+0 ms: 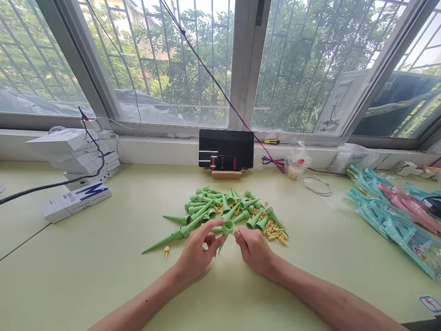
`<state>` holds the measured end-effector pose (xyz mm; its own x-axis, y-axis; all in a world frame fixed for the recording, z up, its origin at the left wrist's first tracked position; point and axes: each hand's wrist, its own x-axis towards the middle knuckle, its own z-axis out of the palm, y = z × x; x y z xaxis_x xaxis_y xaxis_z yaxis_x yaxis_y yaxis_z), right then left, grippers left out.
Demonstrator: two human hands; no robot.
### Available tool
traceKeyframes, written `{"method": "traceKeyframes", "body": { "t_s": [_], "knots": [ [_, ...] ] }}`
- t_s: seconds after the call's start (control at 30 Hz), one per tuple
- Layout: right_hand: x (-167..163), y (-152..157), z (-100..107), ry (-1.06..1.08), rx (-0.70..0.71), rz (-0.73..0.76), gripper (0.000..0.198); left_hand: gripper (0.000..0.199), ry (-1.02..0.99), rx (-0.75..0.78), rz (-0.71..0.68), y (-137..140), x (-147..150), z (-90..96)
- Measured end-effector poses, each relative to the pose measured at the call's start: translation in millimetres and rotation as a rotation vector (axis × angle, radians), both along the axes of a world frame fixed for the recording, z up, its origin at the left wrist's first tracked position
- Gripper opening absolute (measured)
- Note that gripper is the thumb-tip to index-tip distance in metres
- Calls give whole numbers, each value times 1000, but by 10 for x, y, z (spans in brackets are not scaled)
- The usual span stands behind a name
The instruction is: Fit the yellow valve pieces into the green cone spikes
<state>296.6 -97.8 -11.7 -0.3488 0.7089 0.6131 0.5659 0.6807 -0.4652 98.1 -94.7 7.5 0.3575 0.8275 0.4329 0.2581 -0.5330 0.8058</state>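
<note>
My left hand [200, 246] pinches a green plastic plant-watering spike [228, 227] between thumb and fingers, its round open end tilted up toward me and its point downward. Close to the spike's right side, my right hand [254, 250] is closed in a pinch; a tiny yellowish bit shows at its fingertips, perhaps a small yellow plug, mostly hidden. Behind both hands lies a pile of green spikes [203, 212]. Small yellow plugs [274, 231] are heaped at the pile's right, and one loose yellow plug [167, 251] lies left of my left hand.
A dark tablet [225, 145] on a cardboard stand, with a phone [224, 162] in front, stands behind the pile. White boxes [76, 154] are stacked left. Wrapped teal items [392, 214] lie right. A coiled white cable [317, 185] and a plastic bag [298, 162] sit near the windowsill.
</note>
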Motion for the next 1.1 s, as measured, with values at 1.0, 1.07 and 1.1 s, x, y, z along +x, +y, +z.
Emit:
{"method": "traceKeyframes", "body": {
  "t_s": [1.0,1.07,1.1],
  "knots": [
    [-4,1,-16,59,57,42,34,51,-280,-663,-117,22,49,93],
    [-4,6,-24,40,62,44,35,50,-300,-707,-139,28,47,80],
    [-4,8,-26,32,67,46,35,50,-310,-727,-148,31,46,74]
  ]
}}
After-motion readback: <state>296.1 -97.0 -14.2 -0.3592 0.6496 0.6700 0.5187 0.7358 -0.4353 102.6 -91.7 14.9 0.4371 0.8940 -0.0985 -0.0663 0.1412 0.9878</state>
